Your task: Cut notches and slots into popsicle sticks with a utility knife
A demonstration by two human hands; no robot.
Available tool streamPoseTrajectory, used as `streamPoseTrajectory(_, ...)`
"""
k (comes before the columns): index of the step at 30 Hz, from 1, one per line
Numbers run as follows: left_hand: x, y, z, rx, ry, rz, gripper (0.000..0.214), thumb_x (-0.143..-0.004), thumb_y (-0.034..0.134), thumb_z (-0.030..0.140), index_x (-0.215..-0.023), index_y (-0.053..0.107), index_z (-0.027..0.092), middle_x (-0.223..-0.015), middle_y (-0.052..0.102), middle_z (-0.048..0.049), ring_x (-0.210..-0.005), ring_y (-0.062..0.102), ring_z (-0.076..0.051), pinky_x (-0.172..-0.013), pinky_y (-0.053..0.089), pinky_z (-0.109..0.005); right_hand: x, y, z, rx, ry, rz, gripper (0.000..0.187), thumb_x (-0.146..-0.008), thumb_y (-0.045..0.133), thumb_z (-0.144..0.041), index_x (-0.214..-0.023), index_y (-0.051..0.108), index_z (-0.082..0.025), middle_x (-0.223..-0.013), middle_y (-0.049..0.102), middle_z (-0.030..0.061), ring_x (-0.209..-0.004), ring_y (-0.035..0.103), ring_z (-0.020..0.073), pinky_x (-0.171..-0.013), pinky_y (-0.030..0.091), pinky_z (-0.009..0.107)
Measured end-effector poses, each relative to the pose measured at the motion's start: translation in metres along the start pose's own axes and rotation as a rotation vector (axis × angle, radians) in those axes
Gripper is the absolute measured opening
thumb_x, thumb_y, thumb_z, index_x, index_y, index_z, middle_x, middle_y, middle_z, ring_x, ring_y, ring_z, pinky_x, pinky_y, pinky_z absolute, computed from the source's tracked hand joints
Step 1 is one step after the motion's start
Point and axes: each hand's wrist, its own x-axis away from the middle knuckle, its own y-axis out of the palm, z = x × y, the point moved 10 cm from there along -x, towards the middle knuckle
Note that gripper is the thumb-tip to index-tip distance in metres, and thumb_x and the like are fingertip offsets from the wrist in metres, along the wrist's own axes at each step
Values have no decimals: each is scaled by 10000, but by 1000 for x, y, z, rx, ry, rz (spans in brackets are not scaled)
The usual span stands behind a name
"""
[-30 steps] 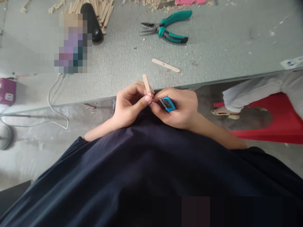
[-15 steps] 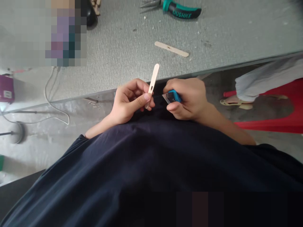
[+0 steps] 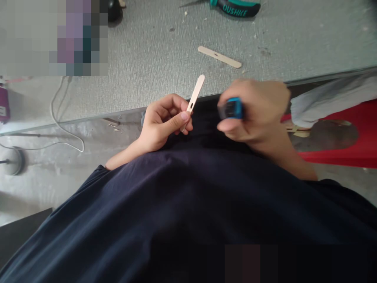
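Between thumb and fingers, my left hand (image 3: 165, 122) pinches the lower end of a wooden craft stick (image 3: 196, 89). The stick tilts up to the right and has a small dark hole near its middle. My right hand (image 3: 256, 108), partly smeared by motion, is wrapped round a blue and black utility knife (image 3: 234, 108), its blurred blade end towards the left. Knife and stick are apart. A second craft stick (image 3: 220, 57), with a dark mark or hole midway, lies on the table near its front edge.
Pliers (image 3: 235, 8) with green and black handles lie on the grey textured table (image 3: 147, 51), among small wood bits. A white cable (image 3: 53, 106) hangs off the left side. At right are a red plastic stool (image 3: 353, 145) and another person's trouser leg (image 3: 332, 100).
My right hand has moved right and slightly up with the knife, away from the stick. My left hand keeps its pinch on the stick. The view has shifted slightly.
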Motion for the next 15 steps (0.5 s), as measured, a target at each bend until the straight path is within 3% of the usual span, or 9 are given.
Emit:
streamPoseTrajectory(3,1,2,3,-30,15,-1,514,-880,944,701,-945,709,249,-724,768,38,-579,700,-105,-526,552,-248,2,-15,-12,90,-209,93,702,-1140,367,-864,-982,655,-243,-763,707,59,-622,590,215,-609,350,429)
streamPoseTrajectory(5,2,4,6,-39,28,-8,515,-884,935,709,-946,713,248,-734,774,35,-603,714,-114,-564,594,-265,3,-13,-13,109,-248,97,685,-1166,371,-818,-973,660,-229,-739,706,49,-592,566,200,-582,338,413)
streamPoseTrajectory(11,3,9,12,-52,44,-43,487,-894,939,679,-945,726,244,-759,779,35,-638,731,-113,-637,658,-284,2,6,-3,136,-158,-49,787,-1137,237,-885,-905,629,-243,-773,714,57,-623,572,196,-616,294,402)
streamPoseTrajectory(15,3,8,10,-68,38,-37,524,-871,932,724,-942,721,250,-752,769,36,-641,733,-119,-636,660,-292,2,7,2,89,-106,-87,773,-1106,287,-920,-899,623,-254,-773,691,60,-638,568,216,-638,293,409)
